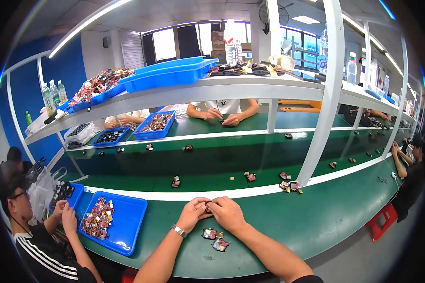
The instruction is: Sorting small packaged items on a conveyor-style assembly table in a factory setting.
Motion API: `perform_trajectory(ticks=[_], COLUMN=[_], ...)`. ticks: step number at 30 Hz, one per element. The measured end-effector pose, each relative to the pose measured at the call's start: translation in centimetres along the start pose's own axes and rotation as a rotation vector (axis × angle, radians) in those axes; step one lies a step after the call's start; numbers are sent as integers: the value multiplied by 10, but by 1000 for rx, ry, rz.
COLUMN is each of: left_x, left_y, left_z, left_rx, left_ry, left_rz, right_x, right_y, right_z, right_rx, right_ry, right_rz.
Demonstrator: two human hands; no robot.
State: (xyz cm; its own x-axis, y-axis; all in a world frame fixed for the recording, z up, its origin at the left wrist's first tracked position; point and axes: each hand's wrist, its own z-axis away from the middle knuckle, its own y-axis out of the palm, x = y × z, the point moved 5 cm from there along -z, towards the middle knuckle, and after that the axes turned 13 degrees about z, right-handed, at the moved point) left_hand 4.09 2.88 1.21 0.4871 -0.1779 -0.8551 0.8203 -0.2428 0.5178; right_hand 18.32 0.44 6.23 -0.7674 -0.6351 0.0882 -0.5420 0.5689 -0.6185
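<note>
Above the green tabletop, my left hand and my right hand meet, fingertips closed together on a small dark part. Most of that part is hidden by my fingers. On the table just below my hands lie two small black-cased assemblies, the upper one with red and yellow bits and the lower one with a pale, shiny face. To the left, a blue tray holds a heap of small red, gold and black pieces.
A green conveyor belt carries scattered assemblies beyond a white rail. Several assemblies sit by a white post. A shelf with blue trays spans overhead. A co-worker works at left; others sit across and right.
</note>
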Motion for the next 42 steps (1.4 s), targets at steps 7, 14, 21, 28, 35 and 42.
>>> perform_trajectory(ticks=[7,14,21,28,35,42], left_x=[2,1,3,-6,-4,-1], left_y=[-1,2,-15,0,-8,-1], left_z=[-1,-2,-4,-4,2,-3], left_rx=[-17,-18,-61,-65,-16,-11], left_ry=[7,6,41,96,93,72], left_rz=[-26,-72,-19,23,-71,-80], right_x=[3,3,11,-75,-108,-190], right_y=[6,5,5,38,30,5], right_z=[3,4,-3,-27,-22,24], right_rx=[-12,-14,80,80,54,228], right_ry=[0,52,19,263,410,1036], right_rz=[69,95,-32,54,264,476])
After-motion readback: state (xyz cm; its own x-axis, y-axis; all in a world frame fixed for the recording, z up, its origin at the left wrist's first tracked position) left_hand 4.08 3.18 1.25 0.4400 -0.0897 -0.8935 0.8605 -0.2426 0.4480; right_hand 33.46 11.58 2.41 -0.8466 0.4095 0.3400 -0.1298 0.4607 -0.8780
